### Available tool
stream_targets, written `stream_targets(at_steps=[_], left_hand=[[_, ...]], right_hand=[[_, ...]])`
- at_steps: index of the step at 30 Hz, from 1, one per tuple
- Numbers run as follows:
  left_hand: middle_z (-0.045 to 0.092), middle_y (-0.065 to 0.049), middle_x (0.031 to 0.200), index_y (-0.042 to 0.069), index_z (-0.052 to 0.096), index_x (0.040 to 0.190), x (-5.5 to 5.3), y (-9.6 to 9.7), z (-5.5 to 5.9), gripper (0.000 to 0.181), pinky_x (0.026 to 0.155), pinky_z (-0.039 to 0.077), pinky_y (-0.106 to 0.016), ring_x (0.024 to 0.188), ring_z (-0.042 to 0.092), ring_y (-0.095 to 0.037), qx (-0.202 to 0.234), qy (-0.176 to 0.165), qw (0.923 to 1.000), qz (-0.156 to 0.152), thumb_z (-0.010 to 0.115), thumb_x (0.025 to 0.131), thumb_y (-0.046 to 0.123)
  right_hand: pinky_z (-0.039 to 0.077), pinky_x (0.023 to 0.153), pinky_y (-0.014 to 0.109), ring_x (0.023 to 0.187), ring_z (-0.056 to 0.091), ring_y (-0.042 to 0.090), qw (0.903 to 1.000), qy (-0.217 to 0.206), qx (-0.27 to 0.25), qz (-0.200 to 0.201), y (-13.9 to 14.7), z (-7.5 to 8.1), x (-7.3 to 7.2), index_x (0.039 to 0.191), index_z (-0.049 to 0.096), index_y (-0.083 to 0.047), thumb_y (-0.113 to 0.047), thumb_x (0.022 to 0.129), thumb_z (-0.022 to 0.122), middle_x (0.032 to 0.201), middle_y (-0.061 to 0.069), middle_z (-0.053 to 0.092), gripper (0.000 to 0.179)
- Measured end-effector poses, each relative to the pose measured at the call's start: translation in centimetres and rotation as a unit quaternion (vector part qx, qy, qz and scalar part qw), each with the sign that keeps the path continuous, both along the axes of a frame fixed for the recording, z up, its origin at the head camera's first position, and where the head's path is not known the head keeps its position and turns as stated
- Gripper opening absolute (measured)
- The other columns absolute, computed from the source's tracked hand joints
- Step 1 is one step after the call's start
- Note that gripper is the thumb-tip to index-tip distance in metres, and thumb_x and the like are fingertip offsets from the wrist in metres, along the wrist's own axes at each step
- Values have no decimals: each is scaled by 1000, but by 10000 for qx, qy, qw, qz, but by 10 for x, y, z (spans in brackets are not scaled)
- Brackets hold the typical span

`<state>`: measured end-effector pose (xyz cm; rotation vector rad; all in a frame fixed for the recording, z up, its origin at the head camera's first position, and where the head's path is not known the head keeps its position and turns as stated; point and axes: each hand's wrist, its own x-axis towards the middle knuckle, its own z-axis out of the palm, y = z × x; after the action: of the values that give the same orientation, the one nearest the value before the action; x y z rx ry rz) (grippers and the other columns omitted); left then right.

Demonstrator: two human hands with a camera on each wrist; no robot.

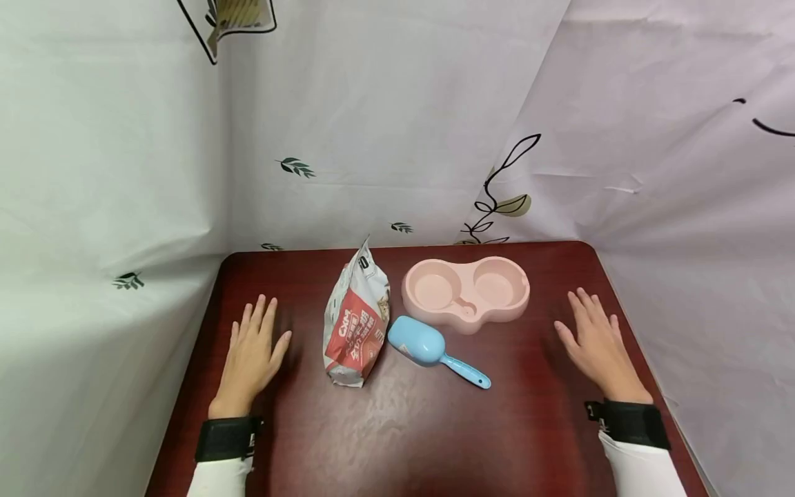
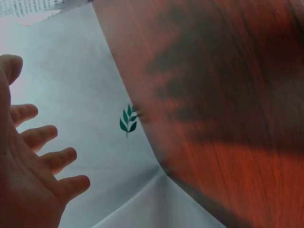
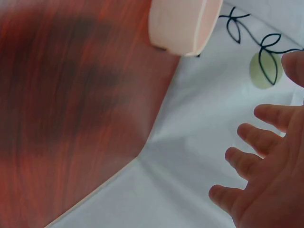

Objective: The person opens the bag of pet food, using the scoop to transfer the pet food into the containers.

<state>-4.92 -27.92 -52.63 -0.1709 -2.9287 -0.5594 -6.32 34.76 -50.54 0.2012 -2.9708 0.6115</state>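
My left hand (image 1: 248, 359) is over the left side of the table, palm down with straight, spread fingers, holding nothing. On the right side my right hand (image 1: 597, 345) has its fingers extended too, and it holds nothing. Between the hands stands a red and white printed bag (image 1: 356, 324), nearer the left. A pink double bowl (image 1: 466, 276) sits at the back, closer to the right hand. In front of it lies a blue scoop (image 1: 422, 342), its handle slanting toward the front right. In the right wrist view a side of the pink double bowl (image 3: 180, 23) shows at the top.
The dark red wooden table (image 1: 397, 442) has rounded back corners. White cloth (image 1: 385, 124) with leaf prints hangs behind it and along both sides. A black band is worn on each wrist, above white sleeves.
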Motion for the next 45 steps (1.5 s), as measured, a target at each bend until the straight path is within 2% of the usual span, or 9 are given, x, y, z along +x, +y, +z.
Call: stream_targets(at_steps=[6,10,14,23,29,33,39,43,45], left_hand=[[29,-22,167,7,33,161,0,6,9,67,118,19,-73,156,21,-45,56,154,9999,9,58,105,33],[36,-23,164,4,41,157,-3,14,22,63,117,23,-73,154,27,-44,229,350,9991,-69,61,104,31],[41,-24,160,2,44,154,-11,21,38,60,118,25,-71,153,31,-42,281,640,9973,-203,63,103,27],[42,-21,161,3,48,152,-27,35,60,58,117,30,-68,151,36,-40,38,799,9957,-474,64,102,28],[52,-23,152,-1,55,145,-37,45,72,53,116,38,-60,143,47,-41,57,1225,9889,-835,66,100,25],[56,-24,148,-3,58,141,-43,50,80,50,113,42,-58,138,52,-41,102,1408,9847,-1021,66,100,23],[61,-20,142,0,62,138,-53,63,96,44,109,47,-55,133,56,-36,499,1327,9825,-1211,66,101,23],[66,-16,133,1,65,133,-63,74,108,37,105,49,-52,126,61,-32,1098,1168,9774,-1380,64,103,21],[68,-15,130,3,66,133,-68,80,115,34,101,52,-51,122,63,-30,1476,963,9741,-1417,62,104,21]], right_hand=[[15,114,80,154,21,50,9993,126,-170,311,-19,9,-8,160,30,1,-27,106,57,165,28,27,67],[26,112,75,147,31,53,9975,292,-245,592,-33,14,-14,157,36,3,-21,103,62,161,30,33,65],[33,108,70,140,39,55,9944,526,-264,881,-49,19,-24,153,42,5,-16,100,66,158,31,37,62],[37,108,67,135,44,53,9876,835,-224,1313,-79,31,-43,148,47,6,-12,96,67,154,30,43,59],[39,108,61,136,46,46,9753,1124,-232,1889,-100,37,-52,145,50,8,-10,94,68,151,28,47,57],[39,111,58,140,45,41,9687,1079,-308,2215,-118,44,-56,146,50,6,-14,96,69,150,25,49,57],[39,113,58,140,47,38,9647,805,-462,2464,-144,53,-59,148,51,0,-21,100,66,152,20,49,55],[42,112,56,142,47,36,9626,599,-647,2562,-160,62,-61,149,50,-2,-22,102,64,154,18,48,53],[42,112,56,142,47,35,9614,517,-761,2594,-166,64,-61,149,49,-3,-22,103,63,153,18,48,52]])
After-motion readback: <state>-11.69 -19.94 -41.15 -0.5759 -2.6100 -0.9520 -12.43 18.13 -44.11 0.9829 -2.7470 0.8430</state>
